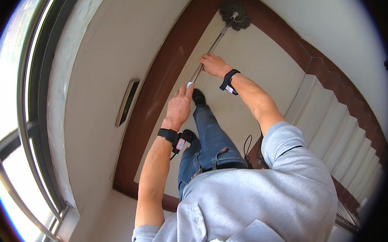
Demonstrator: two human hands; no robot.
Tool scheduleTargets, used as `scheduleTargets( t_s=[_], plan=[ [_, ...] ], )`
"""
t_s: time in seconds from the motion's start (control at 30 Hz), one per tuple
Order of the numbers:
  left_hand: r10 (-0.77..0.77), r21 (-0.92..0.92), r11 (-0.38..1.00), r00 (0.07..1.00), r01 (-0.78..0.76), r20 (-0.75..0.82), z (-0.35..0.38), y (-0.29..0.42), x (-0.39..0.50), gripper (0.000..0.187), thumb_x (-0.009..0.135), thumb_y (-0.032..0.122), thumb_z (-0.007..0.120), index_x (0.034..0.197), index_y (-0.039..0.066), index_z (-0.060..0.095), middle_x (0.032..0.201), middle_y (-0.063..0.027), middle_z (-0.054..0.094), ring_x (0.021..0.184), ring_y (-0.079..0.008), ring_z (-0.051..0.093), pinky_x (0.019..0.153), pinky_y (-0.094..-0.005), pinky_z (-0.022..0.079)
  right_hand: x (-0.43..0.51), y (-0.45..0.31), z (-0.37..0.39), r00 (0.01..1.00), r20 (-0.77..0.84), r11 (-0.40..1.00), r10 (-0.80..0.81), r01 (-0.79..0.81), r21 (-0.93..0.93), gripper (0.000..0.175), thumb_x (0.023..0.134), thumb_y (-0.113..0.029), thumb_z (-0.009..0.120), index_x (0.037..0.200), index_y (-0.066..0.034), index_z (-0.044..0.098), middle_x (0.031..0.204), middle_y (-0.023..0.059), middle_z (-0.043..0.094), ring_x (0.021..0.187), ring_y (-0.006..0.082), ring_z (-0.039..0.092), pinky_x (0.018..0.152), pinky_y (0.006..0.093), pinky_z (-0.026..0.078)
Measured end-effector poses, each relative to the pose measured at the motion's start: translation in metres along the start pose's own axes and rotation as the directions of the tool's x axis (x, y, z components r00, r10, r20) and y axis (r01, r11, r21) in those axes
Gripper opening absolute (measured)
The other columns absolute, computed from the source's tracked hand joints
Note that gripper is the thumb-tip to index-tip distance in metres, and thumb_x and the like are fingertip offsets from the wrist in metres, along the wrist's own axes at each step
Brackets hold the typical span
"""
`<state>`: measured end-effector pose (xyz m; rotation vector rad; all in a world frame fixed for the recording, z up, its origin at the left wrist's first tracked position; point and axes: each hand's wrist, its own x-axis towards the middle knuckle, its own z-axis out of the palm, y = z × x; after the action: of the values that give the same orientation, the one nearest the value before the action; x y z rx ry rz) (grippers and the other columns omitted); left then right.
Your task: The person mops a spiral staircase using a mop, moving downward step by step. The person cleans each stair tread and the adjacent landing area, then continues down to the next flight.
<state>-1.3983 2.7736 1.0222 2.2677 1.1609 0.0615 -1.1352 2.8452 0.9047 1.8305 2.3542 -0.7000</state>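
Observation:
A mop with a metal pole (215, 44) runs slantwise across the view. Its dark grey string head (240, 21) lies in the far corner of the landing, over the edge of the dark red border and the pale floor. My left hand (179, 103) is closed around the near end of the pole, by a white part of the handle. Farther up, my right hand (214, 64) grips the pole's middle. Both wrists carry black straps with small devices.
Pale stairs (329, 121) with a dark red stepped edge lie at the right. Along the left wall are a window with metal bars (22, 126) and a narrow recessed fixture (127, 103) low down. White walls meet behind the mop head. My feet stand on the pale floor (260, 54).

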Motion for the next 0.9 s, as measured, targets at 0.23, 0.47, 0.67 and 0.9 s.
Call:
scheduleTargets(
  t_s=[0.23,0.47,0.67,0.9],
  plan=[
    [-0.052,-0.009,0.999,0.996,0.052,-0.065,0.007,-0.03,-0.177,0.062,0.088,-0.008,0.056,0.148,0.009,0.055,0.141,-0.0193,0.06,0.118,-0.041,0.066,0.094,-0.049,0.058,-0.056,-0.135,0.062,0.972,0.107,0.963,-0.211,0.225,-0.151,0.03,0.09,-0.033,0.077,0.108,-0.0089,0.078,0.116,0.0121,0.073,0.116,0.0343,0.065,0.101,0.0469,0.054],
    [-0.284,-0.15,0.949,0.959,0.278,-0.019,0.014,-0.025,-0.384,0.06,0.089,-0.007,0.056,0.145,0.013,0.059,0.141,-0.0178,0.062,0.116,-0.0428,0.065,0.095,-0.0502,0.057,-0.14,-0.288,0.151,0.891,0.08,0.895,-0.447,0.447,0.019,0.032,0.086,-0.037,0.079,0.098,-0.0074,0.079,0.104,0.013,0.075,0.107,0.036,0.069,0.09,0.0498,0.06],
    [-0.421,-0.139,0.901,0.906,0.411,-0.047,-0.003,-0.002,-0.535,0.054,0.09,-0.008,0.057,0.14,0.011,0.065,0.144,-0.0181,0.062,0.116,-0.0439,0.065,0.098,-0.0493,0.056,-0.201,-0.408,0.199,0.73,0.17,0.745,-0.661,0.613,0.264,0.025,0.087,-0.034,0.074,0.095,-0.0097,0.077,0.098,0.0149,0.075,0.101,0.0389,0.07,0.085,0.0514,0.06],
    [-0.574,-0.184,0.806,0.819,0.563,-0.008,-0.024,0.072,-0.633,0.046,0.094,-0.006,0.061,0.136,0.011,0.068,0.136,-0.0151,0.067,0.108,-0.0407,0.068,0.092,-0.0471,0.057,-0.261,-0.504,0.209,0.451,0.357,0.575,-0.818,0.639,0.511,0.019,0.08,-0.028,0.078,0.086,-0.0101,0.079,0.08,0.0177,0.075,0.083,0.0405,0.074,0.074,0.0527,0.06]
  ],
)
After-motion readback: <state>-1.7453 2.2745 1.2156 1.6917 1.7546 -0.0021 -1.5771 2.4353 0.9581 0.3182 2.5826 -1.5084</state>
